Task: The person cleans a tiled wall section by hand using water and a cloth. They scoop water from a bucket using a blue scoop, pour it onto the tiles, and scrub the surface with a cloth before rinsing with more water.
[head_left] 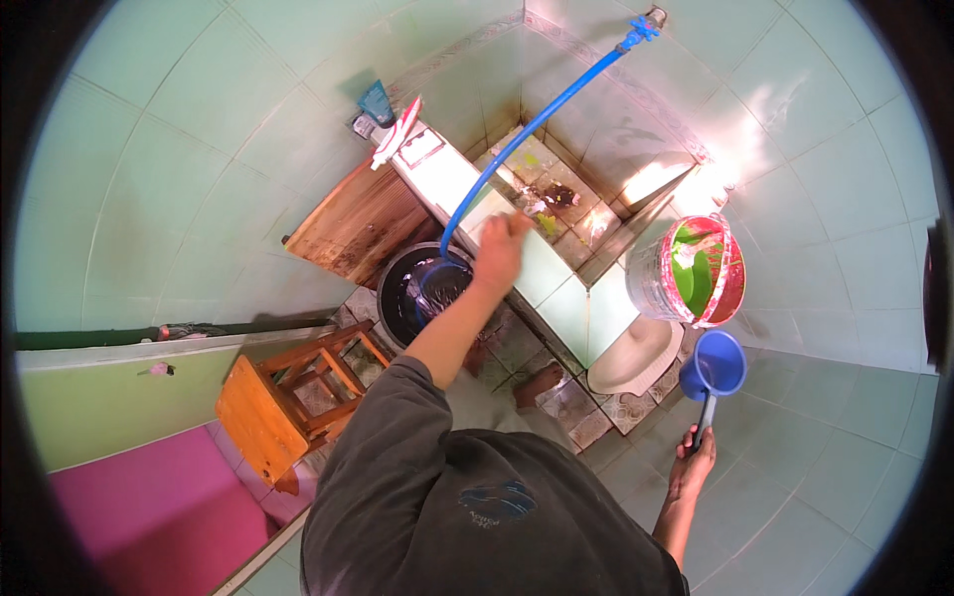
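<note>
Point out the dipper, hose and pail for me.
Dipper (715, 364): head view, inside of its blue cup.
Hose (538, 120): head view, middle stretch of its blue length.
Pail (647, 280): head view, whitish outer wall.

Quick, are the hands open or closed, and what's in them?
Left hand: too blurred to tell open or closed, or holding.
Right hand: closed, holding the blue dipper.

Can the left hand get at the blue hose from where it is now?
Probably yes: the left hand appears close beside the blue hose, with nothing visible between them, though depth is hard to judge.
</note>
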A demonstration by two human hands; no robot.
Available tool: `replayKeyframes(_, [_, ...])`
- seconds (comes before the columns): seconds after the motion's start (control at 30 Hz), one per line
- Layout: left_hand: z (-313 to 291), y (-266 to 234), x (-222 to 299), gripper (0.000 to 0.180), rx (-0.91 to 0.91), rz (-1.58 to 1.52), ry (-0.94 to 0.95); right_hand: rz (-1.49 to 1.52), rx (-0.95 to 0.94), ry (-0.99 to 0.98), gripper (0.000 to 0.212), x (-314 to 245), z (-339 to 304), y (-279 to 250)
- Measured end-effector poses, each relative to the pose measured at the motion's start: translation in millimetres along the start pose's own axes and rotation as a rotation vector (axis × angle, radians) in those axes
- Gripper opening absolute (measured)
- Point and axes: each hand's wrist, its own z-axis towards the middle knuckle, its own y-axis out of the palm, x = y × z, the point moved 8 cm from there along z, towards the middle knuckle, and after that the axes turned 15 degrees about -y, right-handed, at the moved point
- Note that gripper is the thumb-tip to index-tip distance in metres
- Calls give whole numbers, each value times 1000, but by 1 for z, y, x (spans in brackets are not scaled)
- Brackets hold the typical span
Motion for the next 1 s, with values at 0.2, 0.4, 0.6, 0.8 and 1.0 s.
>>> replayKeyframes(0.2, [-48, 7, -7, 39, -92, 233, 599, -14, 10, 120, 22, 26, -58, 6])
replayKeyframes(0.4, [-11, -135, -30, 42, -45, 42, 578, -433, -243, 263, 25, 79, -125, 21])
replayKeyframes(0.6, [22, -248, -123, 48, 171, 106, 268, -653, -783, 358, 33, 200, -185, 119])
replayKeyframes(0.8, [-10, -275, -206, 49, 181, 79, 90, -771, -1338, -509, 47, 307, -230, 330])
replayKeyframes(1.0, [-66, -279, -270, 51, 160, 51, -47, -1321, -1584, -739, 54, 424, -233, 478])
